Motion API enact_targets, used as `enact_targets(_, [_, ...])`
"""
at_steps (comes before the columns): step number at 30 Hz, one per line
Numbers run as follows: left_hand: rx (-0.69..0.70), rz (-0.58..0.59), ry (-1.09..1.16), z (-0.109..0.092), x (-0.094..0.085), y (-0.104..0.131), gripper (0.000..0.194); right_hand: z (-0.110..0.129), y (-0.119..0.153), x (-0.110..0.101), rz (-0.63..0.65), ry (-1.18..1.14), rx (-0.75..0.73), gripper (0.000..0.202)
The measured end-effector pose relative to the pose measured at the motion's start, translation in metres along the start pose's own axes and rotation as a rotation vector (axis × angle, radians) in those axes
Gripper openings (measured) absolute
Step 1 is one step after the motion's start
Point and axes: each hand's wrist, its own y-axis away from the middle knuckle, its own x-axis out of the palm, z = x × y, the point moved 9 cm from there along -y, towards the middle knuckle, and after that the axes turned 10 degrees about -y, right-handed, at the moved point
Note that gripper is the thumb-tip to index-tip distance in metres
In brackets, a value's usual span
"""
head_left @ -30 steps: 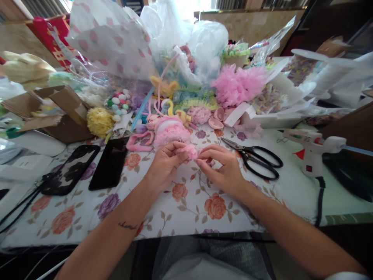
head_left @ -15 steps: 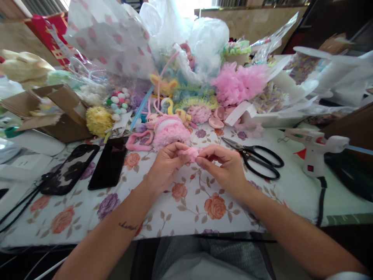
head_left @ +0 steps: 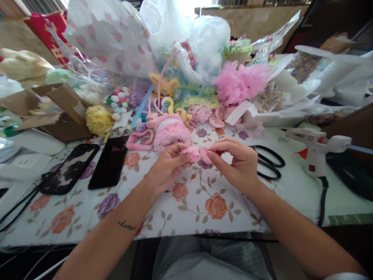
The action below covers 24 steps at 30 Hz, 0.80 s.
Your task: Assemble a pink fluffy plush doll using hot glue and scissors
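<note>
Between thumb and fingers, my left hand [head_left: 170,163] pinches a small fluffy pink piece [head_left: 192,154], its exact kind unclear. My right hand [head_left: 236,161] is closed on a pink fuzzy strip [head_left: 204,156] whose left end meets the fluffy piece; whether the two are joined I cannot tell. Just behind my left hand lies a ruffled pink plush item [head_left: 171,132]. Black-handled scissors [head_left: 269,167] lie on the flowered tablecloth [head_left: 186,210], their blades hidden behind my right hand.
Two phones [head_left: 107,163] lie at the left near a cardboard box [head_left: 65,112]. A white glue gun [head_left: 316,151] stands on the right, its cord running to the front edge. Behind are piled plush pieces, a pink feathery bundle [head_left: 241,81] and plastic bags [head_left: 113,42].
My right hand has moved right, away from my left, and now covers the scissors' blades. More of the pink strip shows between the hands. My left hand has barely moved.
</note>
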Motion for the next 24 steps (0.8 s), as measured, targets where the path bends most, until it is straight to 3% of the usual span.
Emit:
enact_targets(6, [-0.050,0.045,-0.026,0.005,0.005,-0.002,0.020,0.015,0.002,0.012,0.115,0.144,-0.240,0.010])
enact_targets(15, [-0.012,0.093,-0.118,0.002,0.008,0.000,0.014,0.009,0.004,0.016,0.177,0.179,-0.219,0.009])
enact_targets(20, [0.029,-0.008,-0.268,-0.001,-0.002,-0.002,0.012,0.005,0.007,0.025,0.248,0.305,-0.246,0.012])
enact_targets(24, [-0.010,-0.036,-0.297,0.006,-0.005,-0.003,0.014,-0.003,0.013,0.029,0.234,0.312,-0.228,0.014])
